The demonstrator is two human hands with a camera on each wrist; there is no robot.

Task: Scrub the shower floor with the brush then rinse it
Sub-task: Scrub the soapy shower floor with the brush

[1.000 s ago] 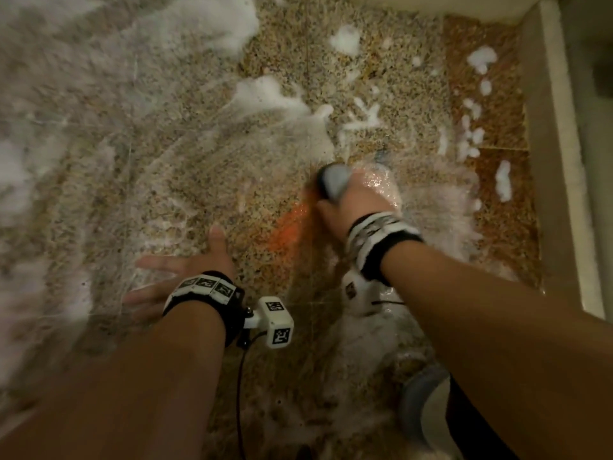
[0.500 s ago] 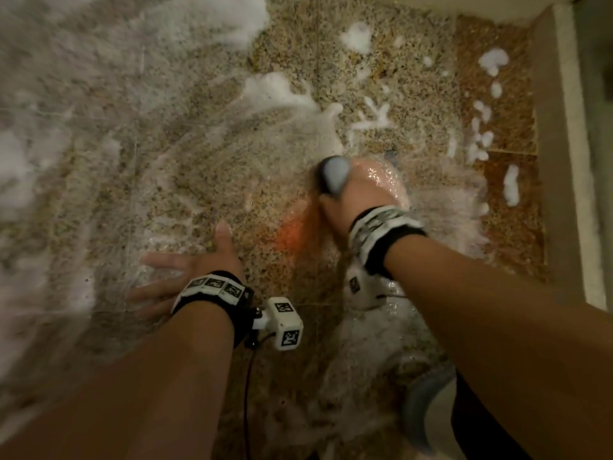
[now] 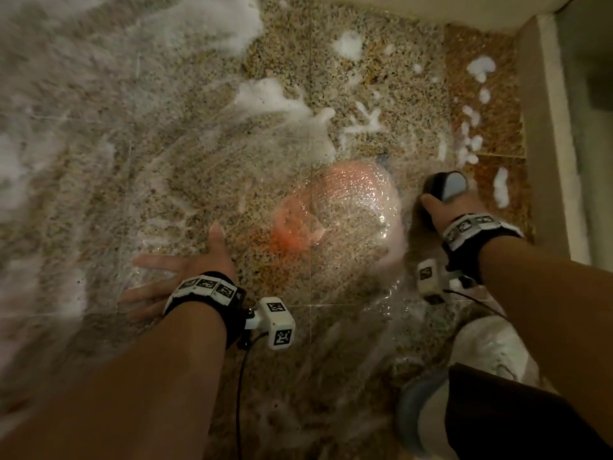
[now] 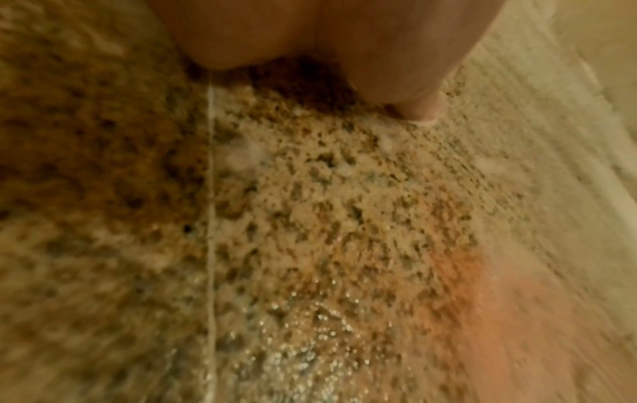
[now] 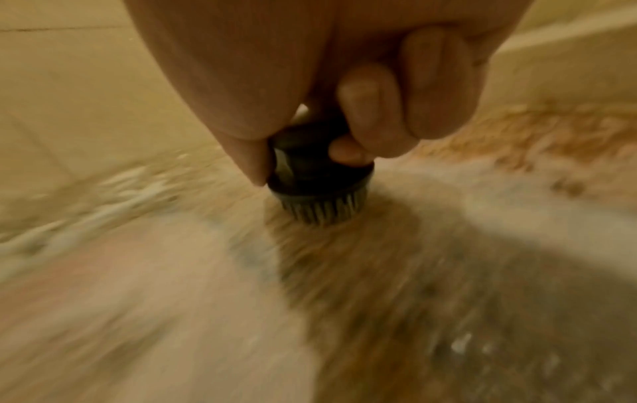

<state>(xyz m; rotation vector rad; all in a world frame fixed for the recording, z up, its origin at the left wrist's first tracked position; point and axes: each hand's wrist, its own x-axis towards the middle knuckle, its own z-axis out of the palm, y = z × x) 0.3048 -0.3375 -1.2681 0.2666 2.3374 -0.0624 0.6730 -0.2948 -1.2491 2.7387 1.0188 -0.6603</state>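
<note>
Right of centre in head view, right hand (image 3: 446, 212) clamps fingers (image 5: 370, 109) round dark brush (image 3: 444, 189), bristles down on speckled floor (image 3: 199, 161), close to raised curb (image 3: 550, 161) at frame right. Left hand (image 3: 179, 277), lower left of centre, lies flat on wet tile, fingers straight and spread, holding nothing. White foam (image 3: 272, 97) covers upper left and left edge; blobs dot upper right. Judgement: scrubbing underway, much of floor lathered, right-edge strip looks less worked. Rinse not yet done.
</note>
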